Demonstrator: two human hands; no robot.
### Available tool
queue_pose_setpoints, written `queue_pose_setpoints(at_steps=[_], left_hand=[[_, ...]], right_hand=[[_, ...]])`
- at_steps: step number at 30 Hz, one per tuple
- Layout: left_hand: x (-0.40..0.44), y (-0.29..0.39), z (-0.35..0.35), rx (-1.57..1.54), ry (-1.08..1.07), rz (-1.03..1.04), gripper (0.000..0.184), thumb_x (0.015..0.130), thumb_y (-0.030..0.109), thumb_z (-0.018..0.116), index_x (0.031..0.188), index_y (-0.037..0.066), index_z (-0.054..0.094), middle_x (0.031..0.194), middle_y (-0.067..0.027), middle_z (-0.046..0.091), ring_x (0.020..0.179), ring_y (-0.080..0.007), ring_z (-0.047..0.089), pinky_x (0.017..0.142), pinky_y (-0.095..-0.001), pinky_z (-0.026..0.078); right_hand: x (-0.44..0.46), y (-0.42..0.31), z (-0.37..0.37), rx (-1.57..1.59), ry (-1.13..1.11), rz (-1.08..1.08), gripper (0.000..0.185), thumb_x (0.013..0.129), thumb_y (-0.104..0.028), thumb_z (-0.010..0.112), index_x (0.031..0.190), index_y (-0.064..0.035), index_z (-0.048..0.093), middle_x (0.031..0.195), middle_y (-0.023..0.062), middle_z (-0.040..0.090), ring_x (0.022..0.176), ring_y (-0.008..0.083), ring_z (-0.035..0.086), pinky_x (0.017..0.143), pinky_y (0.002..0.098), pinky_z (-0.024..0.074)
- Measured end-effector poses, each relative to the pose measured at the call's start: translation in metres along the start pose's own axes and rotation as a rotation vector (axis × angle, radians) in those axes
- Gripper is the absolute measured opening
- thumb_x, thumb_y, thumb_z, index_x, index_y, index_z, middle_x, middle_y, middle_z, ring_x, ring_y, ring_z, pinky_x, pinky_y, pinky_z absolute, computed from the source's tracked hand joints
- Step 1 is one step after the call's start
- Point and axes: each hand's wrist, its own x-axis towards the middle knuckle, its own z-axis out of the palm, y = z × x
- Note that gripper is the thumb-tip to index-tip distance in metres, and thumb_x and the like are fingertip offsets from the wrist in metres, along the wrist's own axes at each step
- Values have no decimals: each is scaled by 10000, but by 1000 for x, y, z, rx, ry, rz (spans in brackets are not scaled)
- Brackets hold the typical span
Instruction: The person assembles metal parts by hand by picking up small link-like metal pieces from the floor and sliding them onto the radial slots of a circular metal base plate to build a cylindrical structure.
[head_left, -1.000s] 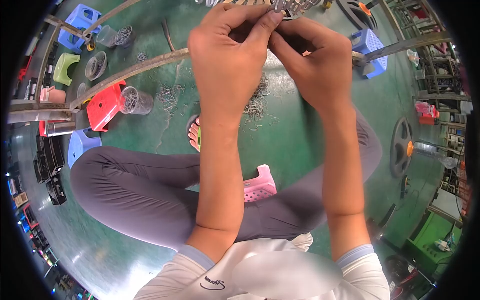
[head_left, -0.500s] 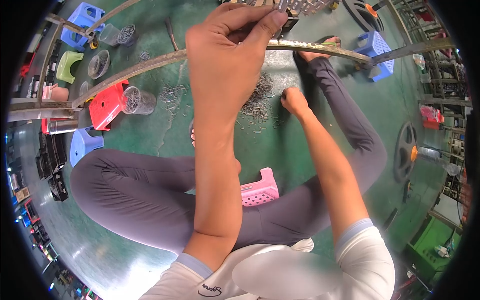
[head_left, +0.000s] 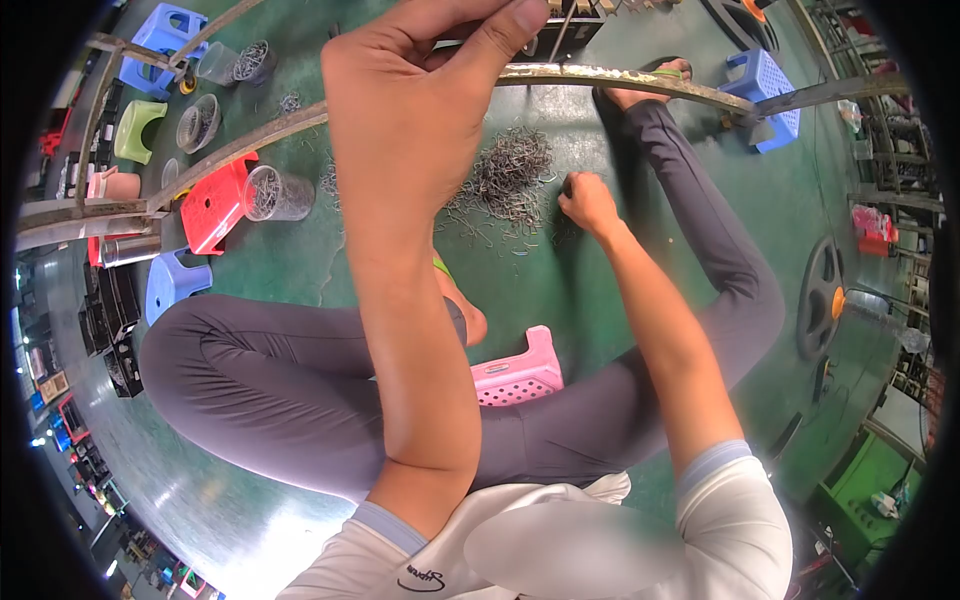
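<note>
My left hand (head_left: 425, 90) is raised at the top centre in front of the metal bar (head_left: 620, 76). Its thumb and fingers are pinched, and whatever is between them is cut off or too small to make out. Lower and to the right, my right hand (head_left: 588, 203) is closed near the floor, with something dark and unclear at its fingers. Just left of it lies a heap of small metal hooks (head_left: 510, 175) on the green floor.
A pink stool (head_left: 520, 375) stands between my legs. At the left are a red stool (head_left: 215, 205), a clear tub of hooks (head_left: 280, 194), more tubs, and blue and green stools. Another blue stool (head_left: 765, 95) is at upper right. The bar crosses in front of me.
My right hand has left the other hand and moved down beside the heap. My left hand has shifted left and slightly up, still pinched. More of the heap shows.
</note>
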Motion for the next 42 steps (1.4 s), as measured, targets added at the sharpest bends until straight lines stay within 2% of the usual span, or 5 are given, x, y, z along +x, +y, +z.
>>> queue_pose_setpoints(at_steps=[7, 22, 28, 31, 42], left_hand=[[2, 6, -8, 9, -3, -29, 170, 896, 9, 846, 1044, -60, 800, 947, -69, 765, 802, -89, 670, 712, -224, 533], [0, 26, -31, 51, 23, -64, 177, 895, 49, 860, 1041, -38, 810, 869, -40, 779, 750, -58, 656, 702, -214, 517], [2, 25, -36, 83, -12, -124, 174, 916, 51, 840, 1050, -54, 803, 863, -44, 781, 757, -60, 668, 701, -225, 535], [-1, 32, -37, 151, -83, -88, 269, 898, 180, 873, 1064, -24, 812, 901, -47, 769, 781, -107, 658, 761, -262, 536], [-5, 36, -35, 173, -118, -102, 272, 883, 173, 886, 1056, -25, 816, 928, -68, 782, 842, -114, 685, 811, -264, 554]], right_hand=[[-41, -58, 21, 25, -169, -492, 183, 909, -194, 685, 982, -27, 699, 1052, 180, 674, 1002, 419, 677, 883, 523, 563], [-42, -112, 62, 110, -87, -276, 173, 893, -102, 651, 1000, 16, 720, 1104, 235, 674, 1050, 448, 684, 911, 539, 562], [-21, -130, 63, -149, -258, -259, 138, 836, -41, 654, 904, 25, 755, 1092, 261, 735, 1023, 455, 727, 861, 504, 605], [-19, -143, 53, -210, -319, -284, 148, 811, -74, 684, 902, 10, 764, 1050, 276, 746, 1002, 448, 741, 852, 504, 613], [-38, -109, 27, 221, -113, -50, 219, 817, -139, 702, 941, 34, 752, 974, 305, 728, 971, 487, 709, 870, 535, 585]])
